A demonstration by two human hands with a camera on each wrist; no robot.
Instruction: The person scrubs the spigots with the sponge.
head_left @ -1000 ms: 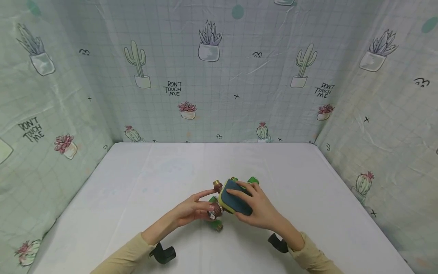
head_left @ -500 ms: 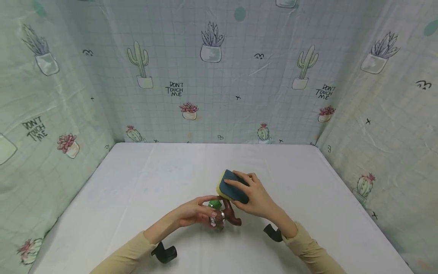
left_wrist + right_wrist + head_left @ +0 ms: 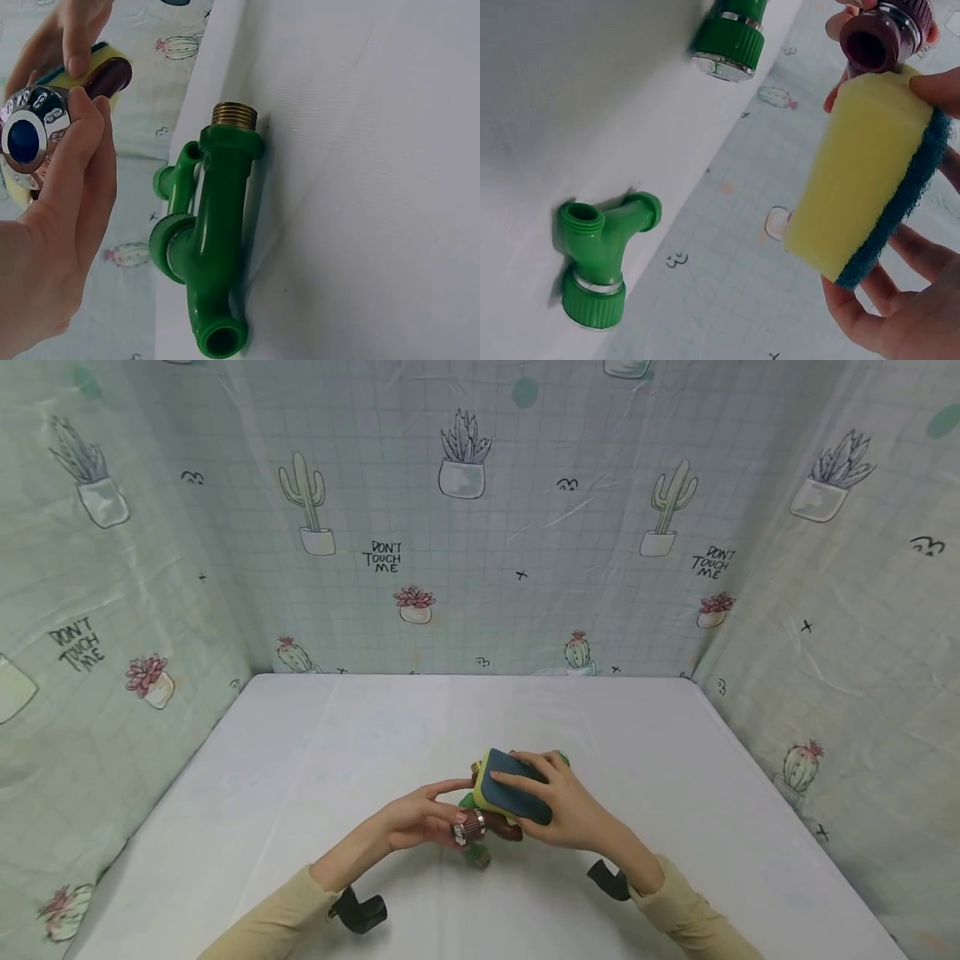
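Observation:
My left hand (image 3: 416, 820) grips a brown plastic tap (image 3: 498, 827) by its ribbed knob, just above the table's middle. The knob's chrome-coloured end (image 3: 34, 135) faces the left wrist camera. In my right hand (image 3: 577, 806) is a kitchen sponge (image 3: 517, 785), yellow with a dark blue scouring side. Its yellow side lies against the brown tap, covering part of it in the head view. The tap's open spout (image 3: 866, 49) shows above the sponge in the right wrist view. A green tap (image 3: 217, 210) with a brass thread lies below my left hand.
A second green tap (image 3: 604, 255) with a ribbed knob lies on the white table (image 3: 360, 727); part of another green tap (image 3: 731, 37) shows nearby. Black curved pieces (image 3: 360, 914) sit at both wrists. A cactus-print cloth (image 3: 517, 527) encloses the table's back and sides.
The sponge went up and away along the brown tap, baring its spout, then came back down toward me. The brown tap tilted and turned back in my left hand.

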